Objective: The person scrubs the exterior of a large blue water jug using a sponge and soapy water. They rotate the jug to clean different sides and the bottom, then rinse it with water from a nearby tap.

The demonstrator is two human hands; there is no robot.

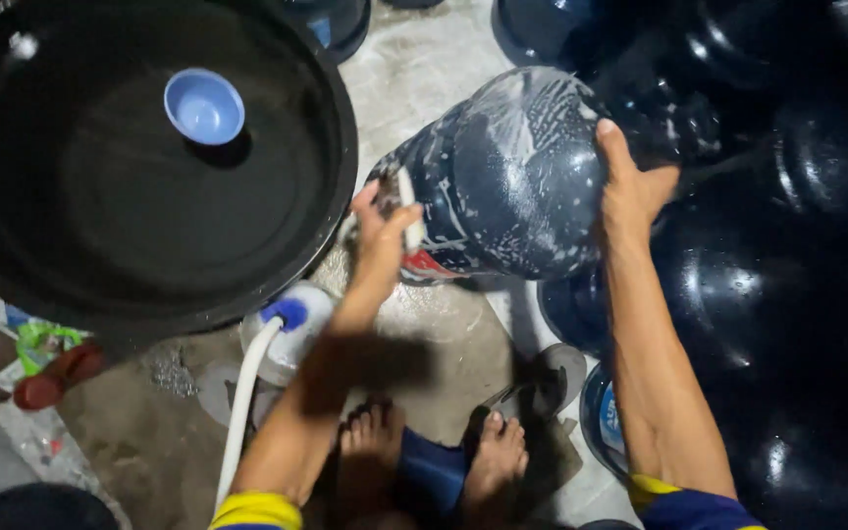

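A large blue water jug (512, 177), wet and streaked with soap foam, lies tilted on its side above the wet concrete floor. My right hand (630, 186) presses flat against its upper right side and steadies it. My left hand (385, 231) is closed on a pale scrubbing pad (409, 211) held against the jug's lower left side near the label. Both forearms reach up from the bottom of the view, and my bare feet (444, 451) stand below the jug.
A big black basin (341, 128) fills the upper left, with a small blue bowl (204, 106) floating in it. A white hose (242, 402) runs to a white container (296, 319). Many dark blue jugs (787, 294) crowd the right side. Litter lies at the lower left.
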